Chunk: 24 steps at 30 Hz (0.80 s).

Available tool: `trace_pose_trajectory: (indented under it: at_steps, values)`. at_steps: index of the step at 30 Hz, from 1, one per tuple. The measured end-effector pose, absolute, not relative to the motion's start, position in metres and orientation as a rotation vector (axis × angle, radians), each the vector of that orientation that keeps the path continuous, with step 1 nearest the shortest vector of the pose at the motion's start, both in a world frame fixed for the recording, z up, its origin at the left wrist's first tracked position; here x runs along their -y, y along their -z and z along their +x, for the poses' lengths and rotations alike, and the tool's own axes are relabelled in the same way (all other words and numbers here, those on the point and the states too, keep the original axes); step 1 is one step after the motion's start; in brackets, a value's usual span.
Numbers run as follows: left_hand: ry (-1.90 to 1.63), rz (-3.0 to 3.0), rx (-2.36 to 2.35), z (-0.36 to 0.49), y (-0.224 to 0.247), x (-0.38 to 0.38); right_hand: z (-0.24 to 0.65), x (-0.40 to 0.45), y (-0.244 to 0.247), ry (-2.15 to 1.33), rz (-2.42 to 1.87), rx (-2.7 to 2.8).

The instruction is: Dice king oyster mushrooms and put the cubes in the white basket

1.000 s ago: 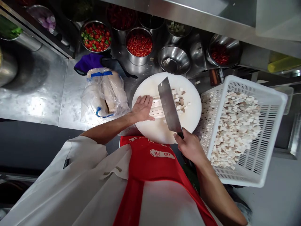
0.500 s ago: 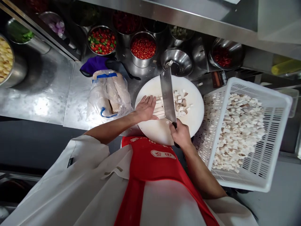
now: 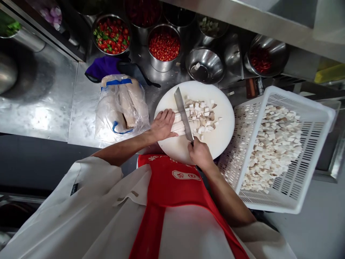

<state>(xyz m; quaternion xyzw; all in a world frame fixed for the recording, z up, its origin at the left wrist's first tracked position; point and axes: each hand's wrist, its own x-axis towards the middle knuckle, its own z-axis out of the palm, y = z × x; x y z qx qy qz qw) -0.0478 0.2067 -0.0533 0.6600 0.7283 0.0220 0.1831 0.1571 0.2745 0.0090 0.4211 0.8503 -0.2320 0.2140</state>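
Pale strips (image 3: 178, 126) under a flat left hand (image 3: 162, 125) (thumb apart), right hand (image 3: 201, 153) tight around the cleaver's (image 3: 184, 115) handle.

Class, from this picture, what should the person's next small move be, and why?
Perhaps shift the broad steel cleaver slightly toward the flat left hand for a cut: long whitish strips show between them, while small white cubes lie beyond the cleaver.
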Motion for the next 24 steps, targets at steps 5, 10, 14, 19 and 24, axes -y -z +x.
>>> trace_pose_trajectory:
  at_steps: [5,10,14,19,24]
  values:
    - [-0.055,1.831,-2.052,-0.05,0.048,-0.209,0.142,-0.282,0.006,0.745,1.288,-2.457]
    - [-0.085,1.681,-2.053,-0.061,0.04,-0.21,0.173,-0.267,-0.031,0.902,1.323,-2.444]
    - [-0.098,1.628,-2.054,-0.063,0.048,-0.202,0.199,-0.256,-0.057,0.852,1.233,-2.386]
    - [-0.204,1.779,-2.084,-0.055,0.059,-0.189,0.19,-0.255,-0.049,0.743,1.123,-2.312]
    - [-0.203,1.819,-2.107,-0.053,0.062,-0.188,0.144,-0.263,-0.003,0.666,1.159,-2.332]
